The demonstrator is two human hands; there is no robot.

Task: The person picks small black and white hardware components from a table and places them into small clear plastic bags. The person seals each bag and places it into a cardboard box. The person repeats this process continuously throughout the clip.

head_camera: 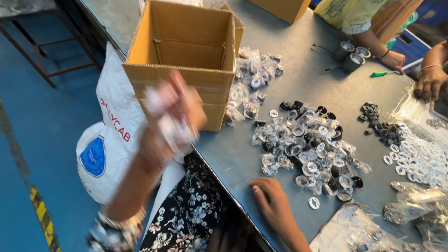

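**Handful lifted beside the carton, other hand down on the bench**

A grey metal table [298, 70] fills my view, blue floor [42, 121] falling away to its left. My left hand [170, 119] is raised off the table edge, motion-blurred, fingers curled round a clutch of small clear packets [175, 128] — it sits just in front of the open cardboard box [186, 46] and above the white printed sack [114, 140] hanging at the table's side. My right hand [273, 203] lies flat on the table, fingers loose, holding nothing, near the heap of bagged black-and-white ring parts [310, 149].

I judge this to be the transfer step: a handful picked up and on its way to a container. Box or sack, I cannot tell which. The next move calls for clearing the box's near wall or finding the sack's mouth — both are close. Room is tight at the table edge; the far right belongs to another person's hands [413, 70].
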